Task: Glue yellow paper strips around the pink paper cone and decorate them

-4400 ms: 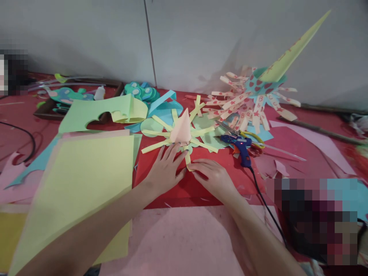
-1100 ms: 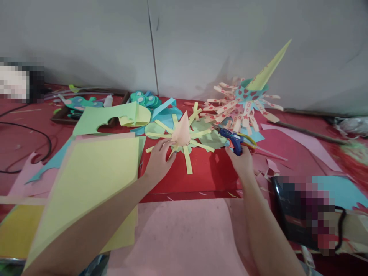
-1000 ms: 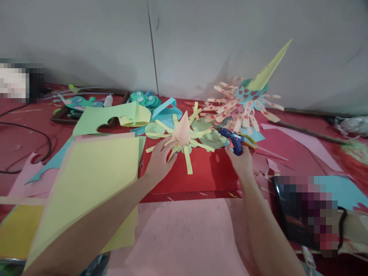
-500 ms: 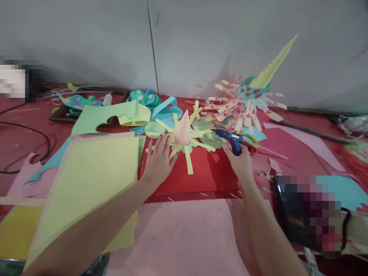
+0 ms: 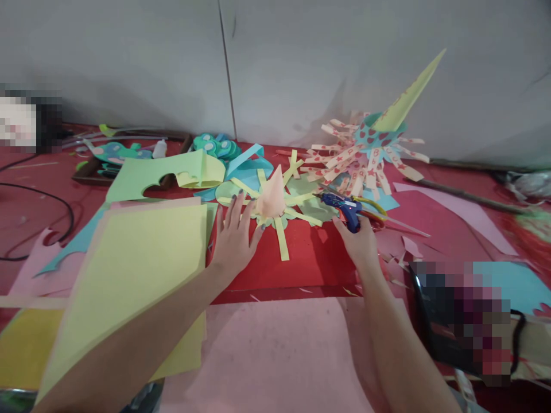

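Note:
A pale pink paper cone (image 5: 271,195) stands upright at the centre, with yellow paper strips (image 5: 282,241) spreading out around its green base. Just left of it, my left hand (image 5: 235,235) has its fingers spread at the strips' left ends and holds nothing. To the right of the cone, my right hand (image 5: 360,238) grips a blue glue gun (image 5: 350,213), whose nozzle points left near a strip's end. Under the strips lies a red surface (image 5: 301,269). Yellow-handled scissors (image 5: 373,209) lie right beside the glue gun, partly behind it.
A fringed paper piece with a tall cone (image 5: 381,140) stands at the back right. Yellow sheets (image 5: 146,275) are stacked at left, below a green cut-out (image 5: 159,172). A black device (image 5: 434,321) lies at right, and pink paper (image 5: 275,355) in front.
My left hand has shifted slightly left, away from the cone, and its fingers have spread wider. My right hand and the glue gun have hardly moved.

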`<state>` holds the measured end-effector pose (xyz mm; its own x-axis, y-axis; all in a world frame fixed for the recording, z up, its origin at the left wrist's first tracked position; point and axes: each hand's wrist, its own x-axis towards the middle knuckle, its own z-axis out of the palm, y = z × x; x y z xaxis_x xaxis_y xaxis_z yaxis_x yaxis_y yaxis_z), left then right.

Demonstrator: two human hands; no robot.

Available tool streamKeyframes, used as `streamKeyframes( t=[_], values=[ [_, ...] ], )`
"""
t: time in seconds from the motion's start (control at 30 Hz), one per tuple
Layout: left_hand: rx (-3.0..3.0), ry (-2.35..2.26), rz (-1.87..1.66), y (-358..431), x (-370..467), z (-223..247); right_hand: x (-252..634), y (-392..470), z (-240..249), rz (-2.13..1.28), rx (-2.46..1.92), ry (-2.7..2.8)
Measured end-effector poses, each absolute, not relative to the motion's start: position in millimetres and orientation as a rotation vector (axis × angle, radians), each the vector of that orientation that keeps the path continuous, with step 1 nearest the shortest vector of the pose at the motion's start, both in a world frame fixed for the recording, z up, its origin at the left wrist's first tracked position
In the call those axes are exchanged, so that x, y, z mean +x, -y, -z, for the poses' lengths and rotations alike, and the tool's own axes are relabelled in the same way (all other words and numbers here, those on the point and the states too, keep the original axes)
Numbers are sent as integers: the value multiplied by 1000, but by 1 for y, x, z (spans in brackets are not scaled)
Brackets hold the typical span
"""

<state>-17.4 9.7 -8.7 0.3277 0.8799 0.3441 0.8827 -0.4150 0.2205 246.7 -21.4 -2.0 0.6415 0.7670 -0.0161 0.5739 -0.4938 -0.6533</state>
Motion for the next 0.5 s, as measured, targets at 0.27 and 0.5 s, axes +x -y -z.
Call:
streamKeyframes(
  t=[0.27, 0.5],
  values=[
    [-2581, 1693, 543, -11, -19, 5, 245, 21, 0, -428, -2240, 1039],
    [-2615, 1583, 541, -6, -15, 3, 248, 21, 3, -430, -2255, 1035]
  ],
)
